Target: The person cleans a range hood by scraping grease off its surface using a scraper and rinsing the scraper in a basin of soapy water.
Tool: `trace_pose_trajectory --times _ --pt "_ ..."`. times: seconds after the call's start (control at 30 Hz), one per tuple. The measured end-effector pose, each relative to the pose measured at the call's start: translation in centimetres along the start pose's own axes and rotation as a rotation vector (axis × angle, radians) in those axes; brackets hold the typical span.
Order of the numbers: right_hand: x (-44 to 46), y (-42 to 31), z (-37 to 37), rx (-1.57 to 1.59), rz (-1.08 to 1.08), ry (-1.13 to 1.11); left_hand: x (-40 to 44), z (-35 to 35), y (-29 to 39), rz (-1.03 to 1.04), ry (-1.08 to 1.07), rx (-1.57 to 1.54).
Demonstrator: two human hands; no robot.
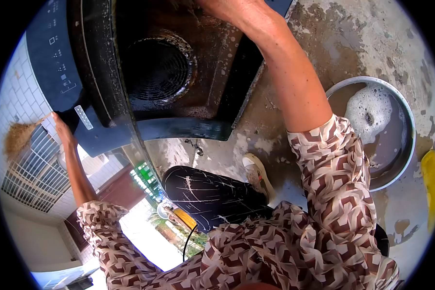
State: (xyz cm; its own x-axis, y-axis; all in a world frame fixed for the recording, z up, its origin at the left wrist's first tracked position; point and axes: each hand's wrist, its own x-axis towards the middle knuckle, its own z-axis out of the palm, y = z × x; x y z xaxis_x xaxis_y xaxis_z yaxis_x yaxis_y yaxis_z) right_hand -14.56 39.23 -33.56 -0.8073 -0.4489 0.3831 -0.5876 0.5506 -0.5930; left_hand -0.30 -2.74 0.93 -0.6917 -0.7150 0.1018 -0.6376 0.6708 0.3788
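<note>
Because the dark appliance [200, 70] is broad and tilted, the person's arms spread wide around it, apparently to steady it from both sides. It fills the upper left, over the concrete floor [324, 38]. The left hand [64, 129] is at the glossy panel's [53, 63] outer edge, near a shaggy brown tuft of fibre [21, 139]; whether it grips edge or tuft, I cannot tell. The right hand [222, 6] reaches past the appliance's upper edge and is cut off at the top, so its grip cannot be told either. A bent knee [183, 186] sits close under the appliance's curved lower edge, perhaps for balance.

Smooth blue-black glass carries small pale icons; the inner metal is brown, pitted and grease-crusted around a round, ringed opening [159, 70]. Right of the appliance's lower corner, on the floor, a round basin [411, 123] holds murky water with a white island of foam [369, 111], placed within reach of the right arm. The floor is rough, mottled and damp.
</note>
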Motion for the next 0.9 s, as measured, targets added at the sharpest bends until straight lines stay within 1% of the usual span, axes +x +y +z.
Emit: trace_pose_trajectory --times 0.03,0.07,0.1,0.17,0.23,0.27,0.3,0.37,0.43,0.47,0.5,0.57,0.63,0.67,0.77,0.8,0.83,0.9 --pt "-0.1 1.1 0.1 -0.035 -0.091 0.041 0.4 -0.5 -0.7 0.047 0.009 0.048" --pt "-1.2 1.9 -0.5 0.080 -0.040 0.173 0.7 -0.2 -0.7 0.099 0.016 0.090" --pt "-2.5 2.0 -2.6 -0.206 -0.115 -0.053 1.0 0.1 -0.6 0.080 0.019 0.072" --pt "-3.4 3.0 0.9 -0.012 -0.124 0.224 0.6 0.0 -0.4 0.030 0.027 0.056" --pt "-1.6 0.6 0.8 0.279 0.058 0.292 0.0 0.7 0.5 0.001 0.032 0.009" --pt "-0.2 -1.3 1.4 0.549 0.295 0.297 -0.3 0.9 0.8 -0.019 0.022 -0.007" --pt "0.9 -1.9 0.8 0.657 0.421 0.219 0.0 1.0 0.6 0.029 0.028 0.034" --pt "1.5 -0.5 0.7 0.280 0.047 0.083 -0.1 0.8 0.2 0.120 0.054 0.110" --pt "-1.4 1.3 -0.6 0.332 0.052 0.064 -0.4 1.0 0.4 0.118 0.064 0.065" --pt "-3.1 1.2 -3.6 0.721 0.399 -0.021 -0.4 1.4 0.5 0.118 0.069 0.042" --pt "-3.4 1.1 -2.5 0.623 0.379 0.100 0.0 1.1 -0.1 0.134 0.052 0.049" --pt "-3.5 1.0 -0.4 0.693 0.345 0.149 1.1 0.0 -0.9 0.170 0.018 0.078" --pt "-0.9 -1.5 0.1 0.629 0.406 0.143 1.1 0.1 -0.8 0.125 0.033 0.061" --pt "1.0 -1.4 2.4 0.106 0.091 0.025 1.2 0.4 -0.6 0.111 0.056 0.031" --pt "1.9 -0.8 1.2 0.221 0.045 0.180 1.2 0.5 -0.4 0.166 0.075 0.049" --pt "1.3 -1.1 1.2 0.196 0.087 0.151 1.3 0.9 -0.5 0.181 0.076 0.051" --pt "0.4 -0.8 1.0 0.419 0.191 0.134 1.3 1.2 -0.6 0.186 0.089 0.064" --pt "-3.1 -0.9 -3.2 0.872 0.409 0.088 1.3 1.3 -0.5 0.189 0.113 0.104"
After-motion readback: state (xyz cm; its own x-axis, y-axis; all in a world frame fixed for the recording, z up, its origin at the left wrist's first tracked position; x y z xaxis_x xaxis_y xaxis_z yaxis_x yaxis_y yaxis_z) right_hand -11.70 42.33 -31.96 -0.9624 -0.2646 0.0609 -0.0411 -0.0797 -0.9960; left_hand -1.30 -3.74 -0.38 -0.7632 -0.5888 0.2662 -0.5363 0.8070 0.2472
